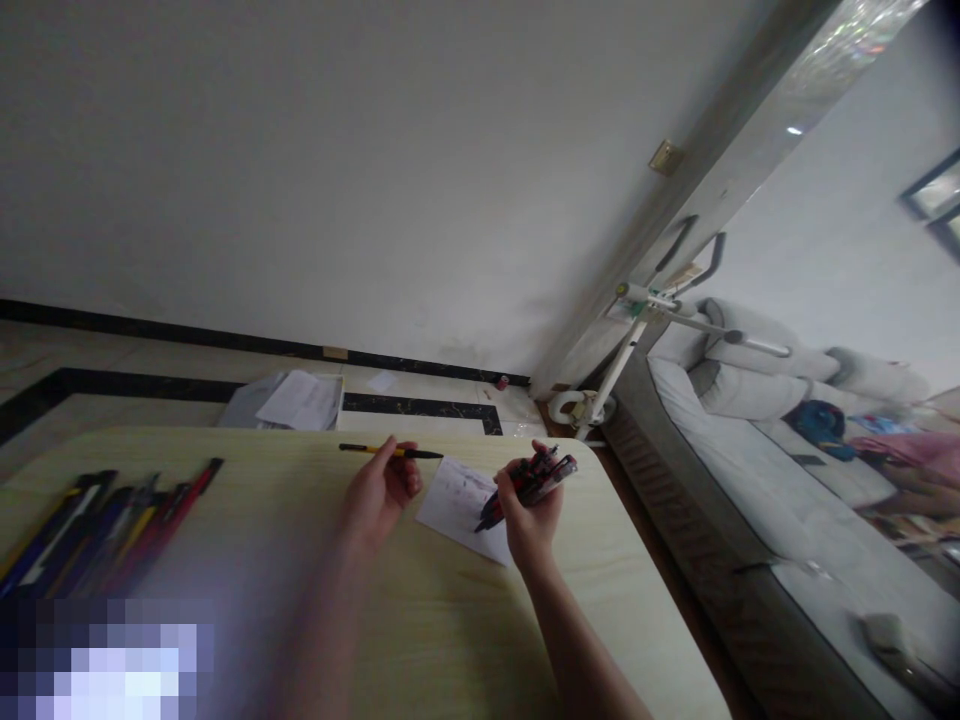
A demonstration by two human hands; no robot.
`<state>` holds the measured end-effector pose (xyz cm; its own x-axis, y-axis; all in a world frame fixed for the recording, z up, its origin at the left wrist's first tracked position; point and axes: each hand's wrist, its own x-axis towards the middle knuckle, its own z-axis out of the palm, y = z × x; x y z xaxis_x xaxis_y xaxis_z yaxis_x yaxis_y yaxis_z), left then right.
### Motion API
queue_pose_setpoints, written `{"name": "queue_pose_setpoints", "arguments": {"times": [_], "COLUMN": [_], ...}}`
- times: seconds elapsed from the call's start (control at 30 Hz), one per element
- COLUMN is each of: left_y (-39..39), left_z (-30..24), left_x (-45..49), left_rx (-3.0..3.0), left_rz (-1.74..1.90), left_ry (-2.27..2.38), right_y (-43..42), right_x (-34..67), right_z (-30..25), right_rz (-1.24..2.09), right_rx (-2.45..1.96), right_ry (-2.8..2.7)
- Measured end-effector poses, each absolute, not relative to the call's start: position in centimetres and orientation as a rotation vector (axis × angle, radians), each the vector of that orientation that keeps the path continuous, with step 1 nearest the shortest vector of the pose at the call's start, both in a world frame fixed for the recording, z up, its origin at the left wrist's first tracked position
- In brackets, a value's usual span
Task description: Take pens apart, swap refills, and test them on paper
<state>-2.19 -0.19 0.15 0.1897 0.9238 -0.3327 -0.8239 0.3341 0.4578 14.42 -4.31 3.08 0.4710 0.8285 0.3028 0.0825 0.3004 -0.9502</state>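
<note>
My left hand (381,490) is closed on a yellow and black pen (361,448), which it holds level above the table near the far edge. My right hand (536,520) grips a bundle of several dark pens (531,480) with red parts, their lower ends slanting down to the left. Under that bundle lies a white sheet of paper (454,497) with dark scribbles on it; part of it is hidden by my right hand. On the left side of the table, several pens (127,520) in blue, white, yellow, black and red lie side by side.
The pale wooden table (442,640) reaches toward a grey wall. Past its far edge a box of papers (300,400) stands on the floor. To the right are a grey sofa (720,480) and a white exercise machine (619,365). Someone's legs rest at the far right.
</note>
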Motion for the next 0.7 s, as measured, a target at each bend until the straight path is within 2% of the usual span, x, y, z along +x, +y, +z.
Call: {"name": "queue_pose_setpoints", "arguments": {"times": [0.7], "left_y": [-0.2], "left_z": [0.0], "left_x": [-2.3], "left_rx": [0.225], "left_rz": [1.242], "left_ry": [0.617], "right_y": [-4.9], "right_x": [14.1], "right_z": [1.5], "right_rz": [0.613], "right_rx": [-1.216], "right_ry": [-1.073]}}
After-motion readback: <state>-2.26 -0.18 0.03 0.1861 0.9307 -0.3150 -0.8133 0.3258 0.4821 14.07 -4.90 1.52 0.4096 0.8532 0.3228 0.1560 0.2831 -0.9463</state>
